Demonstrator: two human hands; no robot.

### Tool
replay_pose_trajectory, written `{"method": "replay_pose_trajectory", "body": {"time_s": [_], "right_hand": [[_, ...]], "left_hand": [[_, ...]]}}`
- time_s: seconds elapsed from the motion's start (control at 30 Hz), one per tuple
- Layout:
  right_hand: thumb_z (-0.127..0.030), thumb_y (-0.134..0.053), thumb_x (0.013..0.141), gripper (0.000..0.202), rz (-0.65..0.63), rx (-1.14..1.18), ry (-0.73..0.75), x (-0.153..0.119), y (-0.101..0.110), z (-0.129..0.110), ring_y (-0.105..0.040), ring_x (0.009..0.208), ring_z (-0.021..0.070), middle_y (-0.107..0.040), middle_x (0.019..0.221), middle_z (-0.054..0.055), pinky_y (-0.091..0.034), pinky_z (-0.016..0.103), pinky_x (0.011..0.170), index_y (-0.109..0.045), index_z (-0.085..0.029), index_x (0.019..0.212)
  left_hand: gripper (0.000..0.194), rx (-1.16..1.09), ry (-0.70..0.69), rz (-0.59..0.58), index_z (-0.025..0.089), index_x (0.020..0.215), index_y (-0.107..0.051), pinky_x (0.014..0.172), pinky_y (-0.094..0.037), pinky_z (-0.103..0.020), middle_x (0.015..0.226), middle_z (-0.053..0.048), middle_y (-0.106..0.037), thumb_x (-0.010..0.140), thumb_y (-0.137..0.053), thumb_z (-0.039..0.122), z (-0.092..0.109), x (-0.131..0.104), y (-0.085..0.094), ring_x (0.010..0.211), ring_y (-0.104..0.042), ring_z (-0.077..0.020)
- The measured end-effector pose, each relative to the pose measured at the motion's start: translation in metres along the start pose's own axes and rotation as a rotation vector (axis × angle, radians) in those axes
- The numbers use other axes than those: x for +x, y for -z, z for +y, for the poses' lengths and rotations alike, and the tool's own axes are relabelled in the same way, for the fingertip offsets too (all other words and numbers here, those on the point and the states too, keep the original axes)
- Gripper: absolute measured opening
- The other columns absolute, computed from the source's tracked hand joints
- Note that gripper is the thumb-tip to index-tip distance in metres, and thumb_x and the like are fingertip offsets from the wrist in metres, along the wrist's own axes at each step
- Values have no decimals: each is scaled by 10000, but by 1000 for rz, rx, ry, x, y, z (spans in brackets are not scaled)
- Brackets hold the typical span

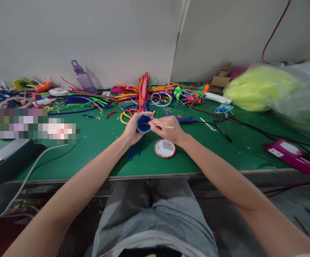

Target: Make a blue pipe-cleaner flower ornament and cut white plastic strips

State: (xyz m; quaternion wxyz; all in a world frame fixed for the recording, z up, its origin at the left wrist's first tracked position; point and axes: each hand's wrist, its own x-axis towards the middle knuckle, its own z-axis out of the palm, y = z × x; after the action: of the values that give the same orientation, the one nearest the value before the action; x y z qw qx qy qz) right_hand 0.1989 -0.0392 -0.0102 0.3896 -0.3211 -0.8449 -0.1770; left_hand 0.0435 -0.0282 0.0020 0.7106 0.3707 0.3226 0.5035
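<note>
One blue cup-shaped piece [141, 129], its mouth facing the camera, sits between the two arms above the green tabletop [149, 168], the left hand [131, 130] curled around its wall! One thin wooden stick [167, 126] pokes its tip into that hollow, pinched firmly by the right hand [169, 130]. Just below, one red-rimmed round dish [165, 156], whitish inside; farther back, one purple bottle [84, 79], contents unclear.
</note>
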Motion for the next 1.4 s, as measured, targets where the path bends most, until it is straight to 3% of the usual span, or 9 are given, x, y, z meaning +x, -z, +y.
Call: {"method": "replay_pose_trajectory", "body": {"time_s": [0.33,0.6,0.9,1.4], "right_hand": [[-326,-343,986,467,-54,35,-48,0,-1,-1,-562,521,104,-646,572,14,-322,249,538,-583,-181,612],[-319,-373,977,450,-26,37,-39,-1,0,-1,-545,503,95,-642,566,4,-306,250,529,-579,-180,602],[-423,-390,972,470,-56,57,-72,0,3,-1,-541,505,109,-651,579,13,-322,255,534,-619,-174,647],[-354,-359,973,453,-92,56,-68,0,2,0,-560,523,108,-678,615,32,-304,247,527,-642,-172,669]], "left_hand": [[318,-6,-3,4,132,772,-705,622,-498,-194,739,-25,-683,870,-431,261,0,-2,-2,635,-612,-101],[312,2,-8,7,133,786,-699,650,-502,-198,756,-37,-693,865,-434,278,1,-1,-2,667,-624,-112],[290,-15,-17,15,130,809,-699,620,-498,-193,749,-32,-693,859,-458,283,1,3,1,657,-631,-109],[280,31,-35,82,141,803,-691,638,-504,-207,747,-40,-701,860,-465,296,2,2,-1,654,-630,-117]]}}
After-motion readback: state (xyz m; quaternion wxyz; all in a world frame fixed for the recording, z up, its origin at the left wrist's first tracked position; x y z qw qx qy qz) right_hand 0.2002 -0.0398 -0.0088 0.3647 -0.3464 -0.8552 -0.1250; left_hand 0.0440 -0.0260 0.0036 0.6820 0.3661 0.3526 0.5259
